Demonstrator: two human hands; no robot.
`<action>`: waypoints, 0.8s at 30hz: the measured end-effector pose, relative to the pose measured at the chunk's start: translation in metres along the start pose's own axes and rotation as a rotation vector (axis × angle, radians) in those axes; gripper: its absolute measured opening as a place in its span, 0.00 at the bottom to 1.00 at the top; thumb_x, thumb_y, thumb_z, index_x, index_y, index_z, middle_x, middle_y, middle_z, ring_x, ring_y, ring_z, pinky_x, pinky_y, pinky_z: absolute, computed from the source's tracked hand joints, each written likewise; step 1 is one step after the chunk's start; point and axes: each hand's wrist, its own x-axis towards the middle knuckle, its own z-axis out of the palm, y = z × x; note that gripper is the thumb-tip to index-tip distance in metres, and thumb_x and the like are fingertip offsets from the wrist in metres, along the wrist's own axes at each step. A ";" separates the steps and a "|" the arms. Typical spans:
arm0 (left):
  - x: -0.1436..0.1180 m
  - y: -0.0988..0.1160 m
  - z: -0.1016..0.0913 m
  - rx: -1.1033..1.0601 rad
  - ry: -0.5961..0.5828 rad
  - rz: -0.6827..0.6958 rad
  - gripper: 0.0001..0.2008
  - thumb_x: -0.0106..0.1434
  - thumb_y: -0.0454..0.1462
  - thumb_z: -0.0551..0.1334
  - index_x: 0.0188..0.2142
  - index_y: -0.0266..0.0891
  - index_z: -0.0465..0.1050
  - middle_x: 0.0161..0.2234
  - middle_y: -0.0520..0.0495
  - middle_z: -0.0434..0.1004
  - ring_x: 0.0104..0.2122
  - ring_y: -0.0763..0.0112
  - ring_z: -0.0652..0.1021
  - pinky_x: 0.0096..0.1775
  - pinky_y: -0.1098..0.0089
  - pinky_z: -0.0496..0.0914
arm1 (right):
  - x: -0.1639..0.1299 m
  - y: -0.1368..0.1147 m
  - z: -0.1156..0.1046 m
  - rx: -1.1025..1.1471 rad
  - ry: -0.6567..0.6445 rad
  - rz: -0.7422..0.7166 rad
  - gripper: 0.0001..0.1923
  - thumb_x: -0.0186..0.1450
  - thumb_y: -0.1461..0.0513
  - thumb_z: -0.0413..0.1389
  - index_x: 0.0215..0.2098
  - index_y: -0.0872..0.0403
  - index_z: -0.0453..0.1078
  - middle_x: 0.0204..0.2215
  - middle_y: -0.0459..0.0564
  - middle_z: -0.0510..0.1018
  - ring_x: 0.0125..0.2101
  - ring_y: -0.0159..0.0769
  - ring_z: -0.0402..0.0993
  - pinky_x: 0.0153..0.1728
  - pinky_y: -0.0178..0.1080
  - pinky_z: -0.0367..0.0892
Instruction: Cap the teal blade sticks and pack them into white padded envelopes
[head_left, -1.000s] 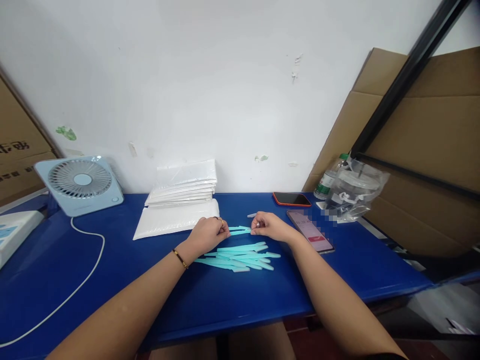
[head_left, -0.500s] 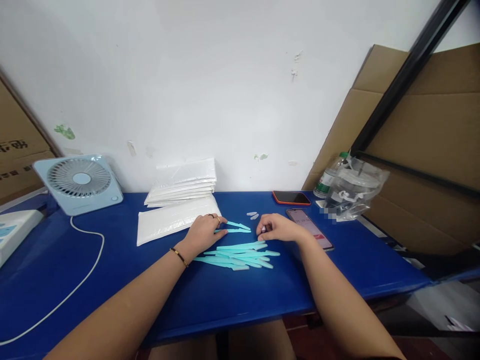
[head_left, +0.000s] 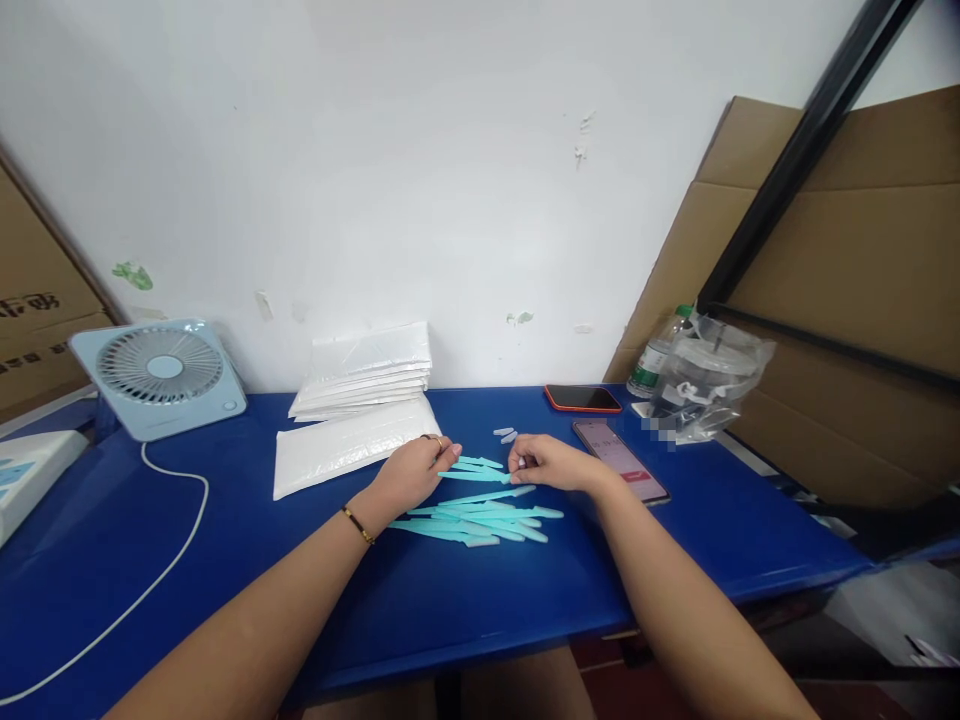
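Several thin teal plastic sticks [head_left: 480, 518] lie in a loose pile on the blue table [head_left: 420, 600]. My left hand [head_left: 411, 474] pinches the left end of one teal stick [head_left: 472, 476] held just above the pile. My right hand [head_left: 541, 464] grips that stick's right end with thumb and fingers. Another teal stick [head_left: 480, 462] rests just behind it. Two small pale caps [head_left: 506, 434] sit on the table behind my hands.
A stack of white padded envelopes [head_left: 360, 385] stands at the back, one envelope [head_left: 349, 445] lying in front. A light-blue fan [head_left: 159, 376] with white cable is at left. Two phones [head_left: 619, 458] and a bagged bottle [head_left: 701, 375] sit at right; cardboard leans behind.
My hands separated, the left setting a stick down, then came together on another teal stick, now held by both ends above the pile. Two caps lie uncovered behind them.
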 end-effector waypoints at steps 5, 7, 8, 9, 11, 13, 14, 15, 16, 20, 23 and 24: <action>-0.005 0.000 -0.007 -0.222 -0.064 -0.065 0.32 0.66 0.52 0.36 0.31 0.38 0.72 0.28 0.48 0.75 0.30 0.69 0.73 0.35 0.69 0.65 | 0.004 -0.001 0.000 -0.028 0.068 -0.042 0.07 0.60 0.59 0.57 0.30 0.55 0.70 0.31 0.47 0.69 0.28 0.30 0.66 0.28 0.32 0.60; -0.005 -0.002 -0.007 -0.170 -0.074 -0.046 0.28 0.65 0.52 0.40 0.29 0.39 0.71 0.27 0.50 0.75 0.28 0.70 0.72 0.33 0.70 0.64 | 0.005 -0.001 0.001 -0.060 0.096 -0.040 0.06 0.60 0.60 0.57 0.30 0.55 0.70 0.31 0.47 0.68 0.28 0.30 0.66 0.28 0.32 0.60; -0.004 -0.004 -0.007 -0.120 -0.076 -0.029 0.25 0.64 0.52 0.43 0.28 0.40 0.70 0.27 0.50 0.74 0.28 0.70 0.72 0.32 0.71 0.63 | 0.006 -0.001 0.001 -0.076 0.108 -0.044 0.05 0.60 0.60 0.57 0.30 0.55 0.70 0.31 0.47 0.68 0.28 0.30 0.66 0.28 0.32 0.60; -0.003 -0.004 -0.007 -0.065 -0.075 -0.014 0.22 0.64 0.51 0.46 0.28 0.40 0.70 0.26 0.51 0.74 0.28 0.70 0.71 0.31 0.71 0.62 | 0.007 0.000 0.001 -0.087 0.118 -0.049 0.05 0.60 0.61 0.57 0.30 0.55 0.70 0.31 0.47 0.68 0.28 0.30 0.66 0.28 0.32 0.59; -0.002 -0.005 -0.005 0.031 -0.067 0.008 0.18 0.64 0.48 0.48 0.27 0.41 0.68 0.26 0.52 0.73 0.27 0.70 0.71 0.31 0.71 0.61 | 0.009 0.001 0.001 -0.093 0.133 -0.054 0.05 0.60 0.60 0.57 0.30 0.55 0.70 0.31 0.47 0.68 0.28 0.30 0.66 0.28 0.32 0.59; 0.000 -0.007 -0.004 0.083 -0.068 0.023 0.18 0.65 0.46 0.47 0.27 0.42 0.67 0.27 0.51 0.72 0.28 0.70 0.71 0.31 0.70 0.61 | 0.010 0.005 0.001 -0.080 0.144 -0.047 0.05 0.61 0.60 0.57 0.31 0.55 0.70 0.31 0.47 0.68 0.28 0.29 0.66 0.28 0.32 0.59; 0.001 -0.008 -0.003 0.099 -0.071 0.031 0.17 0.65 0.45 0.47 0.27 0.41 0.67 0.27 0.51 0.72 0.29 0.70 0.71 0.31 0.70 0.61 | 0.010 0.007 0.000 -0.074 0.147 -0.041 0.05 0.60 0.60 0.57 0.31 0.55 0.70 0.31 0.47 0.68 0.27 0.29 0.66 0.28 0.32 0.59; 0.001 -0.010 -0.003 0.113 -0.069 0.039 0.17 0.65 0.44 0.47 0.27 0.41 0.67 0.28 0.51 0.72 0.29 0.70 0.71 0.32 0.70 0.61 | 0.010 0.009 -0.001 -0.072 0.149 -0.034 0.05 0.60 0.60 0.57 0.30 0.55 0.70 0.31 0.47 0.67 0.27 0.29 0.66 0.28 0.31 0.60; 0.002 -0.012 -0.003 0.122 -0.062 0.044 0.16 0.65 0.44 0.47 0.27 0.41 0.67 0.28 0.51 0.72 0.30 0.70 0.71 0.32 0.70 0.62 | 0.010 0.012 -0.001 -0.072 0.151 -0.025 0.05 0.60 0.61 0.57 0.30 0.55 0.70 0.31 0.47 0.67 0.27 0.28 0.66 0.28 0.31 0.60; 0.002 -0.022 -0.008 0.147 -0.033 0.018 0.17 0.65 0.44 0.47 0.28 0.42 0.68 0.31 0.50 0.72 0.32 0.69 0.72 0.36 0.70 0.63 | 0.010 0.024 -0.004 -0.063 0.224 0.040 0.05 0.58 0.61 0.58 0.28 0.55 0.71 0.30 0.47 0.68 0.28 0.29 0.66 0.29 0.32 0.60; 0.000 -0.023 -0.010 0.212 0.026 0.015 0.14 0.62 0.47 0.52 0.35 0.43 0.71 0.36 0.48 0.73 0.38 0.64 0.72 0.40 0.67 0.64 | 0.007 0.024 -0.007 -0.040 0.318 0.095 0.07 0.56 0.59 0.60 0.30 0.55 0.71 0.30 0.47 0.69 0.28 0.29 0.66 0.29 0.32 0.60; 0.000 -0.022 -0.009 0.233 0.064 0.037 0.15 0.61 0.47 0.54 0.40 0.44 0.71 0.39 0.47 0.73 0.41 0.62 0.71 0.42 0.66 0.64 | 0.005 0.022 -0.008 -0.023 0.322 0.092 0.08 0.56 0.59 0.60 0.30 0.55 0.72 0.31 0.47 0.69 0.28 0.29 0.66 0.30 0.32 0.60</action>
